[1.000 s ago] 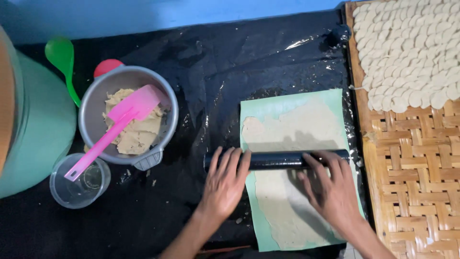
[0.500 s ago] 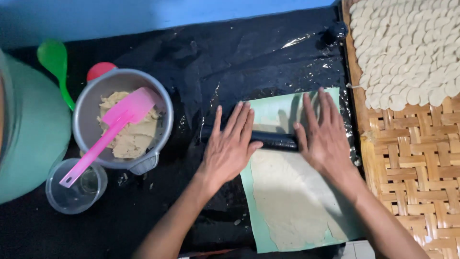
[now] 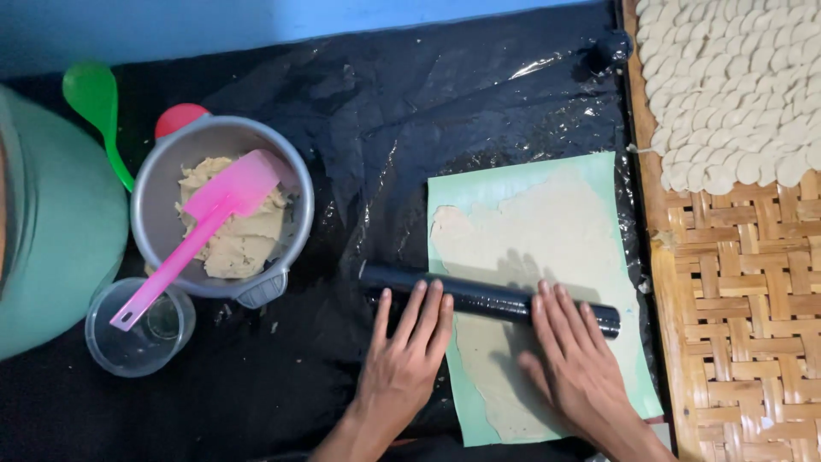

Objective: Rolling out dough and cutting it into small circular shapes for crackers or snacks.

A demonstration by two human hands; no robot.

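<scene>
A thin sheet of beige dough (image 3: 539,257) lies on a pale green mat (image 3: 599,171) over black plastic sheeting. A black rolling pin (image 3: 483,298) rests across the dough's near half. My left hand (image 3: 406,346) lies flat with fingers spread, its fingertips touching the pin's left part. My right hand (image 3: 577,359) is flat too, with its fingertips on the pin's right part. Neither hand grips the pin.
A grey metal bowl (image 3: 162,167) of dough (image 3: 235,244) holds a pink spatula (image 3: 201,227). A clear plastic cup (image 3: 141,329), a green spoon (image 3: 96,98), a red lid (image 3: 178,117) and a big green container (image 3: 56,222) stand at left. A woven tray (image 3: 735,282) with several dough pieces (image 3: 735,77) is at right.
Both hands and the rolling pin went away from me over the dough, then came back towards me. The palms have slid back, so now only the fingertips rest on the pin.
</scene>
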